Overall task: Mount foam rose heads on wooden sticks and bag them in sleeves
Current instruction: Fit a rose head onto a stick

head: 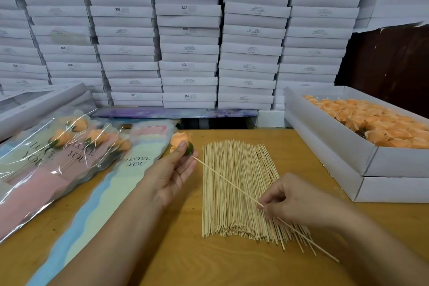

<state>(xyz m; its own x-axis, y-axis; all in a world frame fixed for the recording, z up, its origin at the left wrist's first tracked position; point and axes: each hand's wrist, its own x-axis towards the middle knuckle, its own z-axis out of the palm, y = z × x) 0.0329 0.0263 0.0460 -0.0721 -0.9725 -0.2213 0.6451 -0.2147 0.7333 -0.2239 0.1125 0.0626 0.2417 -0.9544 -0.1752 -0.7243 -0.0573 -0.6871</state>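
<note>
2 hands share 1 job: your left hand (pixel 173 170) pinches the foam rose head (pixel 180 143) with its green base toward the wooden stick (pixel 226 180), so the tip can enter. Your right hand (pixel 293 197) pinches that stick low down for steering, above the stick pile (pixel 239 190) on the bench (pixel 190 260). Sleeves (pixel 139 165) lie just left.

A wooden desk (pixel 185 262) with a warm, grained top fills the foreground. Behind its far edge, flat white boxes (pixel 188 30) are stacked in tall columns like a wall. A dark brown panel (pixel 390 65) is seen past the far right corner. Lighting is even.
</note>
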